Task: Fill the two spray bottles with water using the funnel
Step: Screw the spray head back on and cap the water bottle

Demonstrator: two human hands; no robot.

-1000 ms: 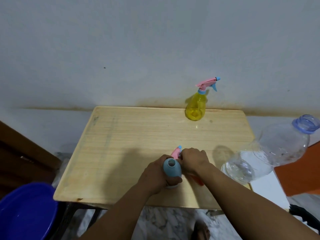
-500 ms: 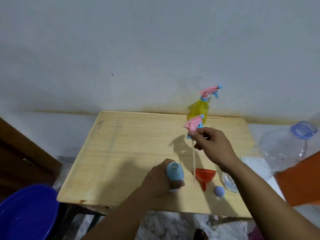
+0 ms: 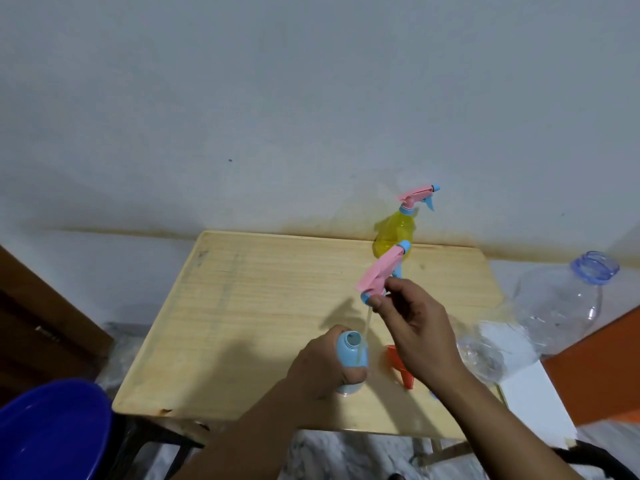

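My left hand (image 3: pixel 320 368) grips a small blue spray bottle (image 3: pixel 352 351) that stands open-necked on the wooden table (image 3: pixel 242 306) near its front edge. My right hand (image 3: pixel 415 327) pinches the pink spray head (image 3: pixel 379 275) above the bottle; its pale dip tube hangs down across the bottle's neck and side. An orange funnel (image 3: pixel 403 370) lies on the table just right of the blue bottle, partly behind my right hand. A yellow spray bottle (image 3: pixel 394 233) with its pink head on stands at the table's back edge by the wall.
A large clear water bottle (image 3: pixel 561 303) with an open blue neck lies tilted at the table's right, holding a little water. A blue basin (image 3: pixel 48 431) sits on the floor at lower left. An orange surface (image 3: pixel 602 368) stands at the right.
My right hand has lifted the pink spray head off the blue bottle and drawn the tube out, then lowered it slightly toward the neck. The left hand keeps hold of the bottle.
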